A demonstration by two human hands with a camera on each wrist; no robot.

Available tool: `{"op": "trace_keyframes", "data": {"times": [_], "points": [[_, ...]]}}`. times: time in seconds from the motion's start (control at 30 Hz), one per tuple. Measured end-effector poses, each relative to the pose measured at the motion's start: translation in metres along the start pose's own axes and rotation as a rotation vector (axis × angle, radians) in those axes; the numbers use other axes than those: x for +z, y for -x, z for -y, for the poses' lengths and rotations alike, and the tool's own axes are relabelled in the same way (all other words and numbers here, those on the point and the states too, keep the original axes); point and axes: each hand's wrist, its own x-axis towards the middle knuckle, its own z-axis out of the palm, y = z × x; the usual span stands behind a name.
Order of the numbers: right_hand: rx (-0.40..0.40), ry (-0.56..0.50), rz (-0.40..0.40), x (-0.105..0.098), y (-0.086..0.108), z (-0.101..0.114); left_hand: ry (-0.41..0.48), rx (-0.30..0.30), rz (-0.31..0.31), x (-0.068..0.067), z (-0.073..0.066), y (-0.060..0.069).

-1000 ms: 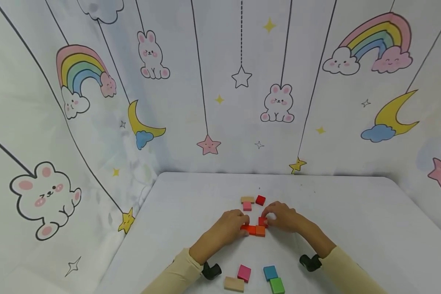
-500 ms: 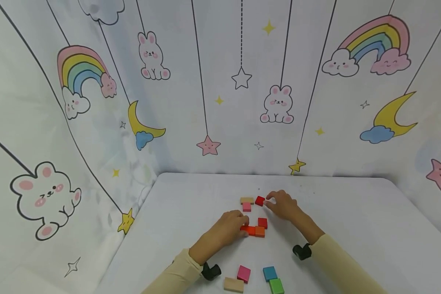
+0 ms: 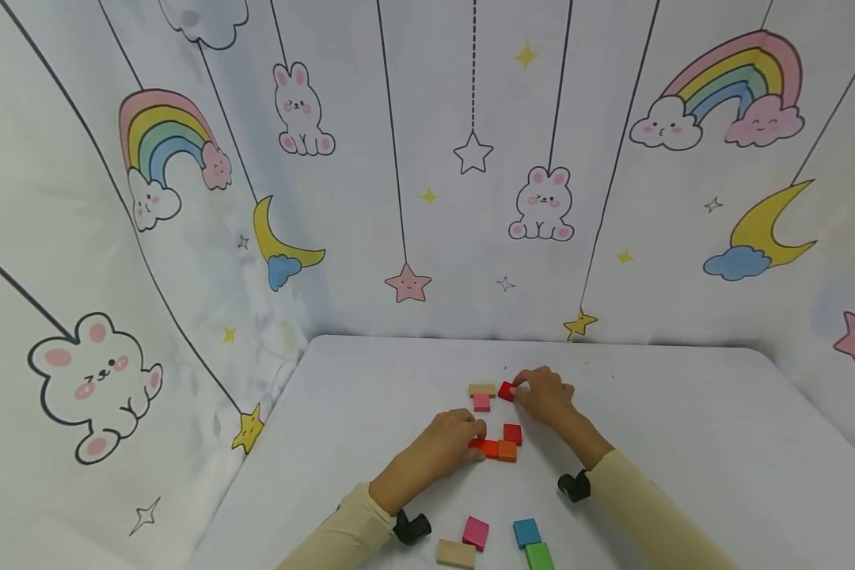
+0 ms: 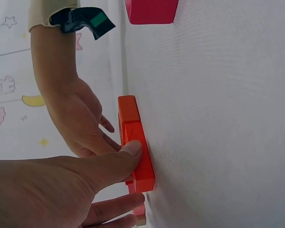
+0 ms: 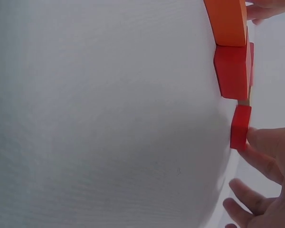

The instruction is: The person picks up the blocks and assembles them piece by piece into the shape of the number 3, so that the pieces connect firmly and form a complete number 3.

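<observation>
My left hand (image 3: pixel 443 445) holds a long red-orange block (image 4: pixel 141 161) at its end, thumb on the near side; its other fingers are partly hidden. An orange block (image 3: pixel 507 451) touches that block's right end. Just behind the orange one lies a red block (image 3: pixel 513 434). Farther back, my right hand (image 3: pixel 547 396) pinches a second red block (image 5: pixel 241 127) between thumb and index finger, the other fingers spread loosely. To its left, a pink block (image 3: pixel 481 403) lies against a tan block (image 3: pixel 482 389).
Nearer the front of the white table (image 3: pixel 342 412) lie a magenta block (image 3: pixel 476 533) and a tan block (image 3: pixel 456 553) touching. Beside them, a blue block (image 3: pixel 526 533) meets a green block (image 3: pixel 540 556). A printed cloth (image 3: pixel 356 198) hangs behind the table.
My right hand has left the red block behind the orange one, moved back, and taken hold of the farther red block. The left hand has stayed on the red-orange block.
</observation>
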Motion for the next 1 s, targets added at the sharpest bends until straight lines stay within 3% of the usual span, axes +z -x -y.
{"op": "trace_keyframes", "data": {"times": [0.27, 0.73, 1.0], "points": [[0.013, 0.016, 0.061, -0.004, -0.001, -0.004, -0.007, 0.004, 0.001, 0.0, 0.0, 0.0], [0.028, 0.0, 0.08, -0.005, 0.006, 0.006, -0.015, 0.015, -0.004, -0.002, -0.002, 0.001], [-0.013, 0.015, 0.112, -0.006, 0.009, -0.001, -0.021, 0.026, -0.02, 0.001, 0.001, 0.0]]}}
